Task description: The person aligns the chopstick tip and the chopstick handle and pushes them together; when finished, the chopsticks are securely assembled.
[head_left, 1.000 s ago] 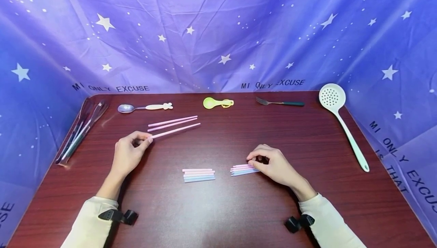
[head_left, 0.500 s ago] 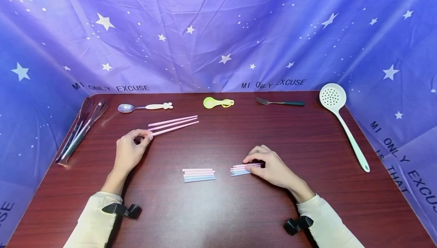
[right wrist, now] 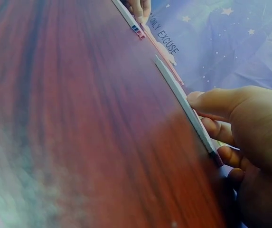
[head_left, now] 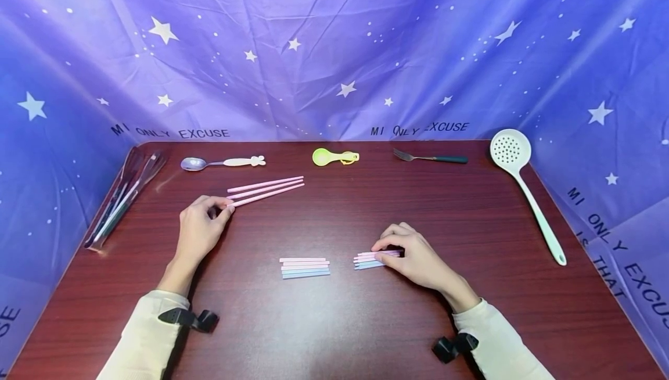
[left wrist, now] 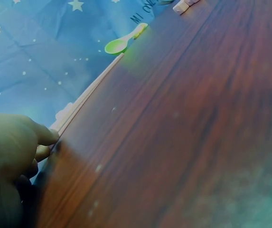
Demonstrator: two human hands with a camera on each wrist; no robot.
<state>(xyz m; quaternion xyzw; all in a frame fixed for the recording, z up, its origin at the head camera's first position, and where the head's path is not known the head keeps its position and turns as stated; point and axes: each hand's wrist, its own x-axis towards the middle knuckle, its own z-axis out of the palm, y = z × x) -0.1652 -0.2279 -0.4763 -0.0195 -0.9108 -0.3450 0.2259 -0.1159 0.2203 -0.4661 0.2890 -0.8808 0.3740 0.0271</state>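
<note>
In the head view my left hand pinches the near end of a pink chopstick between thumb and fingers. This chopstick lies closest to me of three long pink ones, side by side at the left; the other two slant the same way. My right hand has its thumb on the near side and its fingers on the far side of a bundle of short pink and blue sticks, whose right ends it hides. The right wrist view shows a pale stick with a thin tip at the thumb.
Between the hands lies a row of short pink and blue sticks. Along the back are a spoon, green measuring spoons, a fork and a skimmer. A clear bag of utensils is at left.
My left hand has moved slightly away from me, bringing its chopstick closer to the other two. The right thumb and fingers have shifted left and closed around the short sticks.
</note>
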